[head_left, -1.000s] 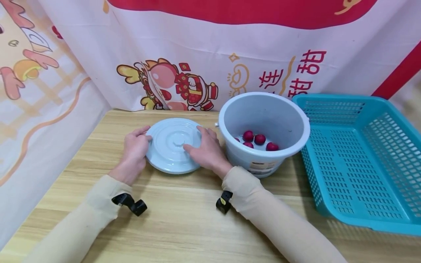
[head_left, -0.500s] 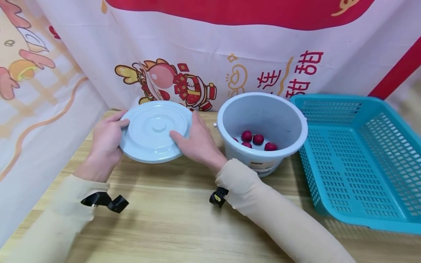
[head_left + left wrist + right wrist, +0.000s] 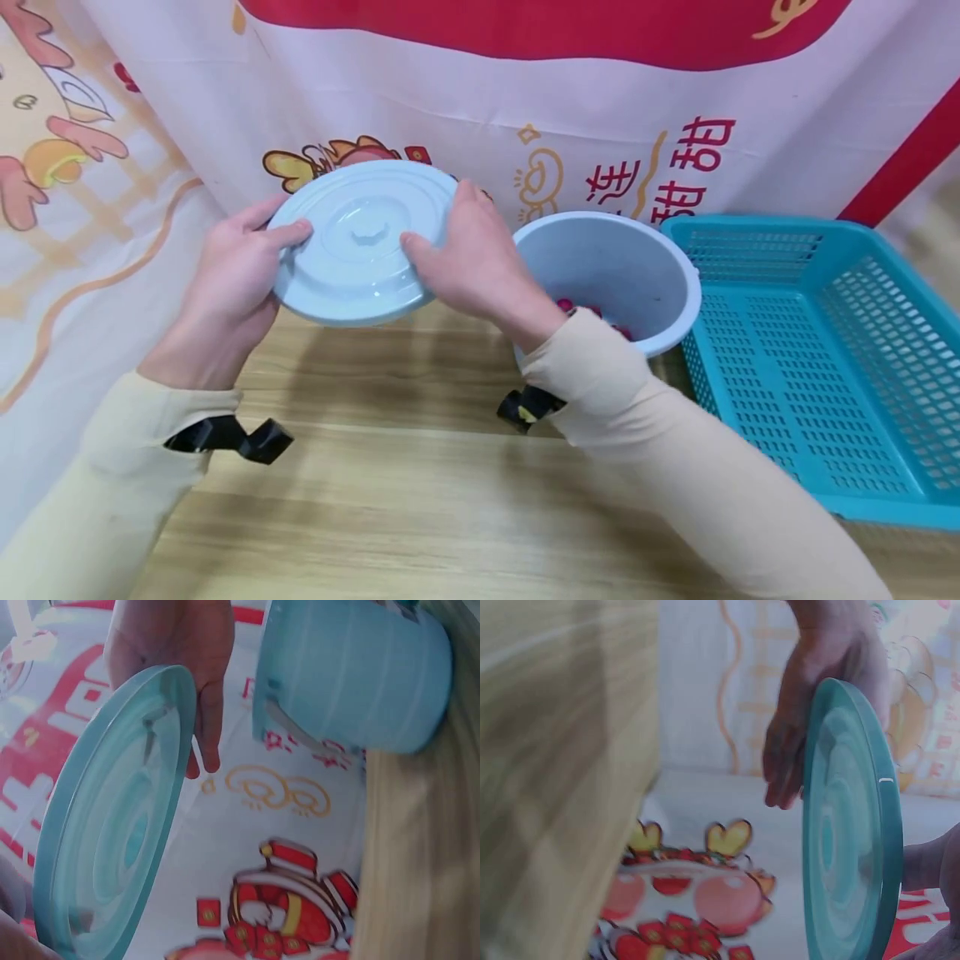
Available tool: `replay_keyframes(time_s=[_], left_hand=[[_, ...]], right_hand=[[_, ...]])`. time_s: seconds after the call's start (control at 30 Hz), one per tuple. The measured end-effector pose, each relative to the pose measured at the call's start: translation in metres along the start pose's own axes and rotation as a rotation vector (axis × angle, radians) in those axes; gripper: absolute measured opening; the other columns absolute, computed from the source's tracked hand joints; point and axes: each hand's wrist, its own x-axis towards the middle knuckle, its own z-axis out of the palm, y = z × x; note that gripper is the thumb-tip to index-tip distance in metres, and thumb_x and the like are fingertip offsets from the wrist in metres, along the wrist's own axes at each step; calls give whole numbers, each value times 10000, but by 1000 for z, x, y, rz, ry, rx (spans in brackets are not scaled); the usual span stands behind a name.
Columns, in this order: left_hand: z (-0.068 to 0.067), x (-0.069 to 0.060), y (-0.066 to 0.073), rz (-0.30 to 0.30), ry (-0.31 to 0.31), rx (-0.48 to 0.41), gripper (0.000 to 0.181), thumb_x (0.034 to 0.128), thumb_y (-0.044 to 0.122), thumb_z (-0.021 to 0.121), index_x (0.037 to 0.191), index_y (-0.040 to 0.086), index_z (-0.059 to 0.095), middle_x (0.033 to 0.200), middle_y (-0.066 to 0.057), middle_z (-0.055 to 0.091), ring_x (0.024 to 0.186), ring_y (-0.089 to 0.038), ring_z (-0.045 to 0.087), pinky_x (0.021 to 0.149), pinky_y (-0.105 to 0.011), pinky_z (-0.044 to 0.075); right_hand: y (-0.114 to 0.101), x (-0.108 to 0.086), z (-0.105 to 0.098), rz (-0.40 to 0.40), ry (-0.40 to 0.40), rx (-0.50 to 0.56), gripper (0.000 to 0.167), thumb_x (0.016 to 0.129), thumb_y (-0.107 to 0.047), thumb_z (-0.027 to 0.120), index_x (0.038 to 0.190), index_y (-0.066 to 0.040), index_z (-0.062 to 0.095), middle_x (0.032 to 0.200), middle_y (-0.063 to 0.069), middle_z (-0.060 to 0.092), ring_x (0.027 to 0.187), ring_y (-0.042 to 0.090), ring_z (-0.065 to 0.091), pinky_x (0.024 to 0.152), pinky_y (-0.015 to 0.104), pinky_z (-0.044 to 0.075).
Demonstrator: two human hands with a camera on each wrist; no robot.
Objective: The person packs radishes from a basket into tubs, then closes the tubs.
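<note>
A round light-blue bucket lid [image 3: 352,275] is held up off the table between both hands. My left hand [image 3: 236,279] grips its left rim, thumb on top and fingers underneath. My right hand [image 3: 480,258] pinches the right side, its thumb lying near the small central knob [image 3: 369,235]. In both wrist views the lid's underside [image 3: 112,825] shows, clear of the table. Just right of my right hand stands the open light-blue bucket [image 3: 622,258]. Several dark red round fruits or vegetables [image 3: 565,305] lie in its bottom, partly hidden by my right wrist.
A teal perforated plastic basket [image 3: 802,375] stands to the right of the bucket. Wood-grain table [image 3: 360,492] spreads below my arms. A printed cloth [image 3: 450,92] hangs behind, and another patterned cloth [image 3: 112,250] hangs along the left. Each wrist wears a black camera strap [image 3: 225,435].
Both hands have lifted the lid off the table, first up and leftward, then higher. My right forearm now covers part of the bucket. The bucket and basket stay where they were.
</note>
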Motion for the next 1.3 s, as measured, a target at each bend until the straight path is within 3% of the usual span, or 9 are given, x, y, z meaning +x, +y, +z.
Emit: replay_keyframes(time_s=[0.2, 0.33, 0.47, 0.67, 0.77, 1.07, 1.3], left_hand=[[36, -2, 15, 8, -61, 2, 744, 1061, 101, 598, 1702, 136, 223, 1784, -20, 211, 1454, -174, 541, 915, -134, 582], [63, -4, 19, 13, -82, 55, 740, 1069, 83, 572, 1705, 108, 194, 1793, -13, 179, 1465, -167, 531, 958, -138, 571], [88, -6, 17, 4, -102, 109, 741, 1082, 90, 542, 1710, 90, 148, 1801, -32, 153, 1526, -131, 447, 1126, -181, 495], [124, -11, 6, -9, -154, 126, 712, 1091, 96, 523, 1708, 103, 169, 1762, -74, 284, 1413, -152, 556, 1133, -257, 518], [139, -16, 1, -11, -196, 158, 710, 1101, 138, 515, 1712, 111, 153, 1769, -58, 266, 1483, -142, 487, 1204, -285, 467], [174, -32, -12, -50, -238, 265, 718, 1111, 210, 515, 1719, 167, 135, 1781, -7, 238, 1626, -180, 287, 1341, -398, 273], [186, -35, -24, -38, -260, 408, 739, 1106, 310, 532, 1721, 187, 141, 1792, 11, 209, 1654, -186, 215, 1362, -421, 206]], right_hand=[[6, -4, -40, 40, 9, -18, 842, 1056, -404, 596, 1709, -109, 154, 1710, 40, 368, 1514, 162, 393, 1280, 338, 354], [20, -5, -62, 90, -16, -7, 758, 1059, -385, 595, 1685, -146, 241, 1593, 47, 478, 1378, 187, 475, 1181, 377, 454], [39, -8, -80, 121, -49, -7, 777, 1054, -400, 608, 1693, -169, 233, 1621, 62, 452, 1404, 232, 456, 1215, 461, 444], [76, -20, -105, 197, -103, -30, 944, 1030, -494, 631, 1729, -207, 66, 1718, 125, 312, 1500, 351, 375, 1191, 637, 452], [93, -26, -115, 217, -105, -58, 999, 1020, -510, 643, 1728, -217, 2, 1742, 169, 247, 1524, 425, 329, 1135, 689, 478], [135, -41, -136, 231, -105, -150, 1107, 995, -550, 662, 1710, -181, -100, 1757, 263, 126, 1539, 545, 233, 1026, 668, 553], [160, -47, -140, 248, -152, -170, 1137, 1001, -585, 630, 1688, -125, -150, 1765, 281, 32, 1568, 576, 141, 1074, 718, 479]])
